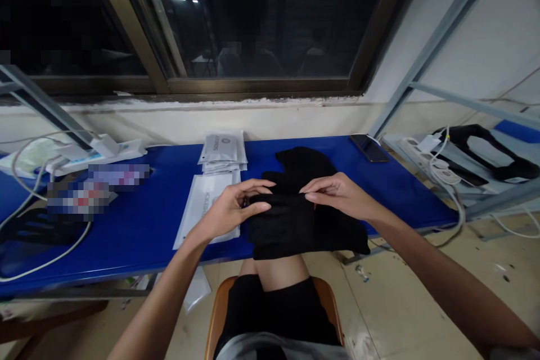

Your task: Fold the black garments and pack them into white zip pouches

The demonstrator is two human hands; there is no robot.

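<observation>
In the head view, 2 hands pinch the upper edge of a black cloth [282,230] at the centre of the frame: left hand [236,205] by its left end, right hand [333,194] farther right. The cloth lies over the near edge of the blue table [147,202]; its folds merge, so its shape is unclear. Print on the grey packets [223,149], left of centre, is partly legible. Pixel blocks hide items at the left. The right forearm is cut off lower right.

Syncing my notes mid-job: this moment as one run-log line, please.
left hand on black cloth, upper edge | right hand pinching same edge | stacked packets at left | phone on blue table
</observation>
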